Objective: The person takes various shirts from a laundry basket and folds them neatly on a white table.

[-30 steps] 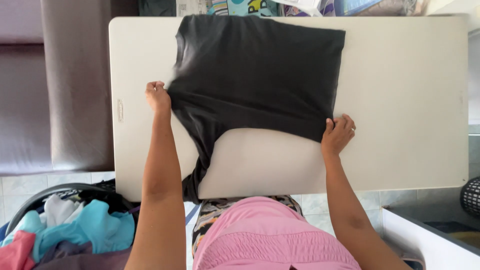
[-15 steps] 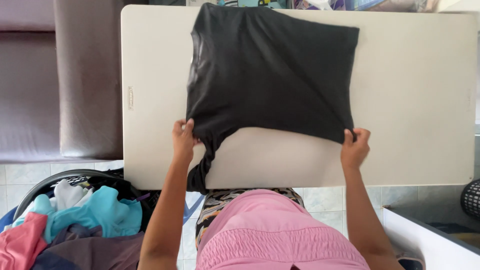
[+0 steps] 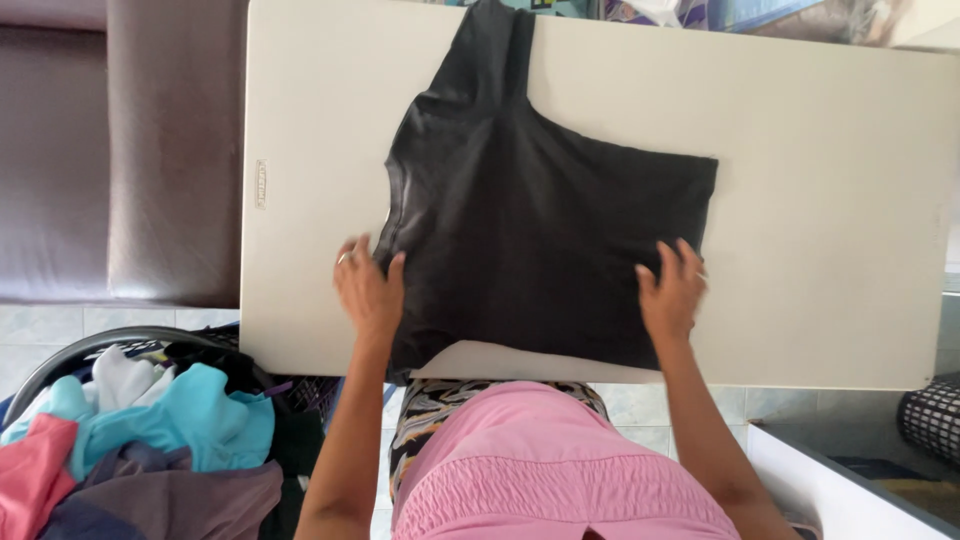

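Observation:
A black T-shirt [image 3: 530, 230] lies on a white folding table [image 3: 800, 150], one sleeve pointing to the far edge. My left hand [image 3: 368, 288] rests flat on the shirt's near left edge, fingers spread. On the near right part of the shirt my right hand [image 3: 672, 290] presses down flat, its fingers apart too. Neither hand grips the fabric. A corner of the shirt hangs over the near table edge.
A dark laundry basket [image 3: 130, 345] holding several coloured clothes stands at the lower left. A brown sofa [image 3: 120, 150] lies left of the table. A white box [image 3: 850, 490] and a black mesh basket [image 3: 930, 415] sit at the lower right.
The shirt was pulled toward the near edge and laid flat. Both hands let go of its lower corners and now lie flat on it, closer together.

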